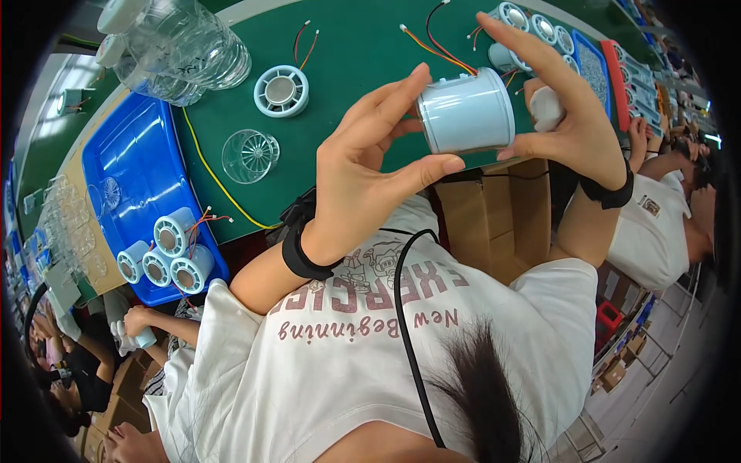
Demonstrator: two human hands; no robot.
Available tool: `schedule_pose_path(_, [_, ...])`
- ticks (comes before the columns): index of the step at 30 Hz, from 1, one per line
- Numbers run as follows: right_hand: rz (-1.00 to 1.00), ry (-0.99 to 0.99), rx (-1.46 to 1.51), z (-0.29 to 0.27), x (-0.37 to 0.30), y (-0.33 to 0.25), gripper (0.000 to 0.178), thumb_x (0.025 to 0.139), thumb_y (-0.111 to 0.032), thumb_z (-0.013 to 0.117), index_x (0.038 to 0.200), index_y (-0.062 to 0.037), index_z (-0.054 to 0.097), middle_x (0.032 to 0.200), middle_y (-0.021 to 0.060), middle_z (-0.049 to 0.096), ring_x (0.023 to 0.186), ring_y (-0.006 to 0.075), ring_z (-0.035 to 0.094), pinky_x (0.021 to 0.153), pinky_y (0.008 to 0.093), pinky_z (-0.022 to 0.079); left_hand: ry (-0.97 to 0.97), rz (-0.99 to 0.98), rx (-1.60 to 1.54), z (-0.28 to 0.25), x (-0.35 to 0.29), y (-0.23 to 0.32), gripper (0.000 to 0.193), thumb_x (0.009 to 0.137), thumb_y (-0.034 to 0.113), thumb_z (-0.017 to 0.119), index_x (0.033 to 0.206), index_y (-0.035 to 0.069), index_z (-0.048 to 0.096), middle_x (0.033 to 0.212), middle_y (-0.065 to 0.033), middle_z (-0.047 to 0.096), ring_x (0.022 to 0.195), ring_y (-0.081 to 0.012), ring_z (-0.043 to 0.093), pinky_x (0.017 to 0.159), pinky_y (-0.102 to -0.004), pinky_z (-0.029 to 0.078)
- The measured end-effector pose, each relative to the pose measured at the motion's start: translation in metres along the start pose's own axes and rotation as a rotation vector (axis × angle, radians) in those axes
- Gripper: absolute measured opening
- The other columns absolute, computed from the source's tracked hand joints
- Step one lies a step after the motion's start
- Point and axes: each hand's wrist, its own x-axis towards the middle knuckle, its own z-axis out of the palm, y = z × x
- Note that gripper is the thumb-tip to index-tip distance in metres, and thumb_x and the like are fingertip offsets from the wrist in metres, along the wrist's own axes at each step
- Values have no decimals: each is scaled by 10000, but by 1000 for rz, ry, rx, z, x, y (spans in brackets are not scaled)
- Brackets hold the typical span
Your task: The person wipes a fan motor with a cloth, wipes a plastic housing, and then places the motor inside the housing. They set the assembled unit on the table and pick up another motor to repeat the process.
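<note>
A light-blue cylindrical motor housing (467, 116) with a clear outer layer is held up over the green table, tilted on its side. Red, black and yellow wires with white connectors stick out at its far side. My left hand (359, 162) grips its left end between thumb and fingers. My right hand (575, 108) is spread wide at the other end, its thumb tip by the lower right rim and its index finger stretched away. Behind its fingers shows a white piece (546, 108) I cannot make out. A clear ribbed cup (251, 157) and another wired housing (281, 91) rest left of my hands.
A blue tray (139, 166) on the left holds several wired housings (174, 231). Large clear bottles (189, 46) stand at the far left. More housings (543, 29), a blue bin (593, 65) and a red rack (616, 85) are far right. A cardboard box (494, 216) sits below the table edge. Co-workers flank me.
</note>
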Motion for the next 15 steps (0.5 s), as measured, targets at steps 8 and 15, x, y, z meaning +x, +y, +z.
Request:
schedule_pose_path(8, [-257,-166,-41,-15,-1,10,836,589,-282,885,1305,-1,558,1278,133,592,973,149,580,811,265,440,-64,-261,-174,-1,-3,10,778,728,8,807,1403,-7,420,1264,-120,534,1100,-193,581,907,-330,553])
schedule_pose_path(15, [141,-148,141,-10,-11,11,835,583,-329,893,1286,-6,577,1157,98,626,787,91,575,618,208,435,-97,-287,-184,2,1,13,753,788,74,780,1416,-33,378,1175,-126,572,969,-183,632,823,-315,576])
